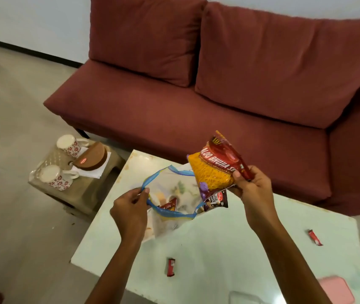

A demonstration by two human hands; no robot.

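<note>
A clear zip bag (174, 194) with a blue rim lies open on the pale green table (229, 249). My left hand (130, 210) pinches the bag's blue rim at its left side and holds the mouth wide. My right hand (252, 189) grips a red and yellow snack packet (215, 170) by its right edge, above the bag's right side. A dark peanut packet (215, 200) hangs under the snack packet in the same hand. A small red sachet (170, 205) shows inside the bag, among other pale items.
Two small red wrapped bars lie loose on the table, one near the front (170, 267) and one at the right (314, 237). A pink box (336, 289) sits at the front right corner. A low stool (73, 172) to the left carries two floral mugs (68, 144) and a brown round container (91, 157). A maroon sofa (218, 95) stands behind the table.
</note>
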